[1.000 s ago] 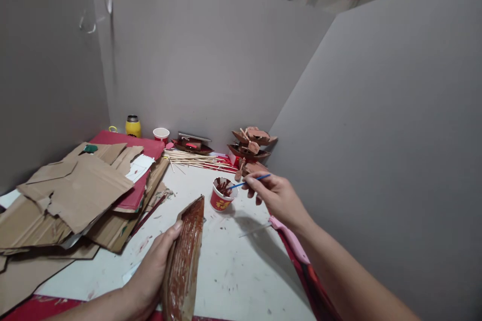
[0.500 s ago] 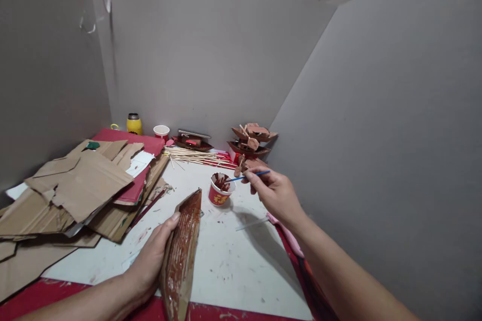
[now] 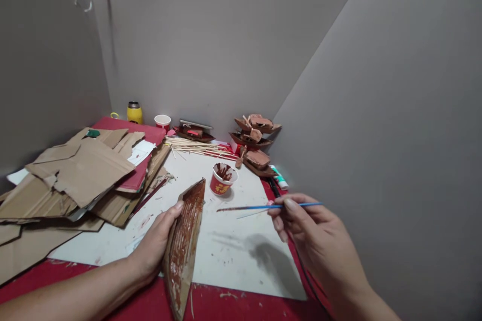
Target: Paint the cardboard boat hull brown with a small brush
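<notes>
On my feed, torn cardboard (image 3: 90, 170) lies piled at the left of the bench (image 3: 244, 306). My left hand (image 3: 156, 238) grips a brown model boat (image 3: 184, 241) over the near side; a paint-smeared cup (image 3: 222, 185) stands beyond. My right hand (image 3: 320, 235) pinches a blue brush (image 3: 259, 206), clear of both.

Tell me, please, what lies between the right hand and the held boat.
In the head view, the paintbrush in the right hand points toward, not touching, the boat; below show the white sheet and a thin strip.

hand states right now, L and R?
Left hand: closed, holding the brown boat hull.
Right hand: closed, holding the blue paintbrush.
</notes>
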`<state>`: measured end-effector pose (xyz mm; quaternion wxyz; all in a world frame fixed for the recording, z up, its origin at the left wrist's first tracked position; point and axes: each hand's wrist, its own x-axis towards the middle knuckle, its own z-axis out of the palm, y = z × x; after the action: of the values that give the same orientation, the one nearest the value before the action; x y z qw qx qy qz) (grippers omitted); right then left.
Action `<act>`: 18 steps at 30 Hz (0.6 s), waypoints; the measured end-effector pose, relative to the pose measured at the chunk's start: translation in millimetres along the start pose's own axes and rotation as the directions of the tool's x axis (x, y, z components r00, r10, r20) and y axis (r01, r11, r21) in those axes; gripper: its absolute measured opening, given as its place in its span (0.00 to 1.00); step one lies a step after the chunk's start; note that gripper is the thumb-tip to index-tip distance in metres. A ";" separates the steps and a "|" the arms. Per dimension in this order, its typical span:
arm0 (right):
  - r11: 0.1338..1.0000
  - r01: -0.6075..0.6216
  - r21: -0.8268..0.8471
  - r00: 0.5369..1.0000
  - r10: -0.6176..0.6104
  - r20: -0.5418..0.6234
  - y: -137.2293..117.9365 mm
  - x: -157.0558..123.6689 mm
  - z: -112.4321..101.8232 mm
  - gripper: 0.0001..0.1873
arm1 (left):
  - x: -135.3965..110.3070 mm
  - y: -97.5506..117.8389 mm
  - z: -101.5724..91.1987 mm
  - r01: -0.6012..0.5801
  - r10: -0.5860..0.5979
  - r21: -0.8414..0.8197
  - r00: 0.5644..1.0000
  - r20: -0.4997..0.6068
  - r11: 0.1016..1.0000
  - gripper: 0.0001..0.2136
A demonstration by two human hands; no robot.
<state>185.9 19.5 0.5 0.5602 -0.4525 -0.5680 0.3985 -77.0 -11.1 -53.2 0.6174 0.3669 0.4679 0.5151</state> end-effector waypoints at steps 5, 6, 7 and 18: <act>0.999 -0.044 0.013 0.982 0.041 0.185 12.3 -31.8 13.2 0.12 | -1.0 1.0 1.3 0.005 -0.003 -0.025 0.995 0.098 1.000 0.20; 0.999 -0.037 -0.003 0.979 0.037 0.203 14.4 -35.2 16.0 0.12 | -0.8 0.8 1.3 -0.006 0.008 -0.011 0.994 0.108 1.000 0.19; 0.999 -0.027 -0.022 0.976 0.031 0.216 16.0 -37.6 18.7 0.12 | -0.5 0.4 1.0 -0.020 0.019 0.011 0.993 0.114 1.000 0.19; 0.974 0.152 -0.169 0.949 -0.096 0.301 22.8 -43.6 22.4 0.09 | 0.6 -7.7 -5.7 -0.041 0.031 0.129 0.996 0.084 0.991 0.18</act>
<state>163.5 -14.9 -34.6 0.4488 -0.4037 -0.7069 0.3686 -80.1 -12.3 -62.2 0.6013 0.4358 0.4682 0.4789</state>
